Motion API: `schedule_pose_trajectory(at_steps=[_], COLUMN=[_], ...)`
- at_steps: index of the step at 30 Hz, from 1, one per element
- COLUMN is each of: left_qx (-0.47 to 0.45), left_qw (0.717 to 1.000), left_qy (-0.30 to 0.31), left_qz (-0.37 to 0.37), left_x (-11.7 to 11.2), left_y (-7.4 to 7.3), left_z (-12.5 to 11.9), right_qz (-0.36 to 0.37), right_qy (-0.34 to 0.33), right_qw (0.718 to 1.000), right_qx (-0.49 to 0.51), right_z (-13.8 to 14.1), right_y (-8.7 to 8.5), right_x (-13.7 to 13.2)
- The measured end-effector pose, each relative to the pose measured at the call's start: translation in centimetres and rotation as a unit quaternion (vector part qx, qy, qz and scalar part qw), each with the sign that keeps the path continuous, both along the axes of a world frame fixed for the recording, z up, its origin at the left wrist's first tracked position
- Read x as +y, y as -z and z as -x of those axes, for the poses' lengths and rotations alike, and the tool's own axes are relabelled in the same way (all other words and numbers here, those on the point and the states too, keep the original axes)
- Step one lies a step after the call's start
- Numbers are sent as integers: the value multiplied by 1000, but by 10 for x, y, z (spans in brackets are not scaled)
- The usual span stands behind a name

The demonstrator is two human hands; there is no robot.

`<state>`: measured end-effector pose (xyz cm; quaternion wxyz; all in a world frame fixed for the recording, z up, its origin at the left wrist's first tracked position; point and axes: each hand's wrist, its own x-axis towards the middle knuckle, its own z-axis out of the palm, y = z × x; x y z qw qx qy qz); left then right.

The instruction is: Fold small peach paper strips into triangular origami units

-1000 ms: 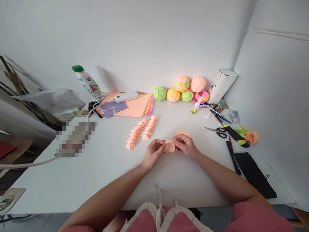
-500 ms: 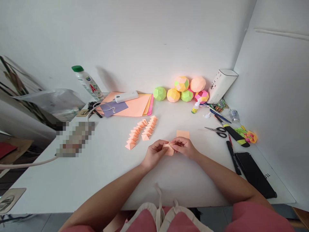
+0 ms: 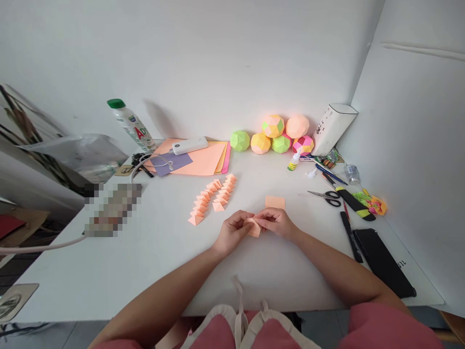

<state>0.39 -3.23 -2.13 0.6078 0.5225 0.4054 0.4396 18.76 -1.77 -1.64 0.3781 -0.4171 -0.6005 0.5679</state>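
My left hand [image 3: 232, 231] and my right hand [image 3: 276, 222] meet over the white table [image 3: 145, 261], both pinching a small folded piece of peach paper [image 3: 254, 229] between their fingertips. A flat peach paper square [image 3: 275, 202] lies just behind my right hand. To the left, several folded peach paper units [image 3: 211, 198] stand in two rows.
Several coloured paper balls [image 3: 271, 134] sit by the back wall beside a white box [image 3: 332, 127]. Coloured sheets [image 3: 199, 159] with a white power bank [image 3: 190, 145], a bottle [image 3: 131, 125], a glue bottle [image 3: 293, 162], scissors [image 3: 327, 196], pens [image 3: 348, 228] and a black phone [image 3: 383, 261] surround the spot.
The folded piece has got smaller between my fingers as both hands pressed it together; my hands dipped slightly and stayed in the same place.
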Motion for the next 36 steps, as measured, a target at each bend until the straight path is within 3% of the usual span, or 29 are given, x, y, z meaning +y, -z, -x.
schedule_pose_trajectory(at_steps=[8,16,24,28,36], left_qx=[-1,-16,-21,-28,98], left_qw=[1000,999,998,999,985], left_qy=[-1,-7,-5,-7,-73], left_qz=[7,46,56,29,-124], left_x=[0,-1,-2,-1,1], left_y=[1,-2,-6,0,10], left_z=[-1,-2,-3,-4,-3], right_qz=[-9,-96,-127,-161,-191], right_qy=[16,26,5,26,29], right_qw=[1000,994,990,983,977], right_qx=[-12,-55,-68,-87,-90], right_z=[3,5,4,6,6], right_y=[0,3,3,5,7], right_x=[-3,-5,-6,-7,-6])
